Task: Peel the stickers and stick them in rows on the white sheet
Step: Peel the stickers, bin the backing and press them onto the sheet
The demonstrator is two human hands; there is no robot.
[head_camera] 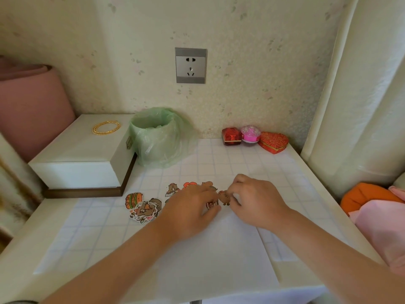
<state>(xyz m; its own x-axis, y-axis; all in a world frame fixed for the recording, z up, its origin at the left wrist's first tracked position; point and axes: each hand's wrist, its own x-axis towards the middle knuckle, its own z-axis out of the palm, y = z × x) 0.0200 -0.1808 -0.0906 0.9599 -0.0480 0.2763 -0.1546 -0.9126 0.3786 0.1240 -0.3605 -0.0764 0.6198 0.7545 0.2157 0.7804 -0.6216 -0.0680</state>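
Right hand [256, 200] first: its fingers are curled in and pinch a small brown bear sticker [224, 197] by one edge. My left hand [188, 209] lies beside it, palm down, fingers bent toward the same sticker; whether they grip it or only steady it I cannot tell.

Both hands are over the far end of the white sheet [219, 260], which lies flat in front of me on the checked table [306, 172]. I judge the sheet light and easy to slide, so it wants a hand resting on it while I press. The loose pile of stickers [143, 207] sits just left of my left hand, and a few more [173, 189] lie in a line beyond it; I cannot tell if those are on the sheet.

The bear sticker looks thin, floppy and easy to crease. I think the best hold is at a corner, nail under the rim, lifting the backing slowly so it does not curl onto itself.

Around me, a white box [83, 154] stands at far left, and a bin with a green bag [157, 139] is touching it. Against the wall are a red heart box [273, 141] and two small trinket boxes [231, 136]. Gold bangles [106, 127] rest on the white box. None of these lies between my hands and the sheet.
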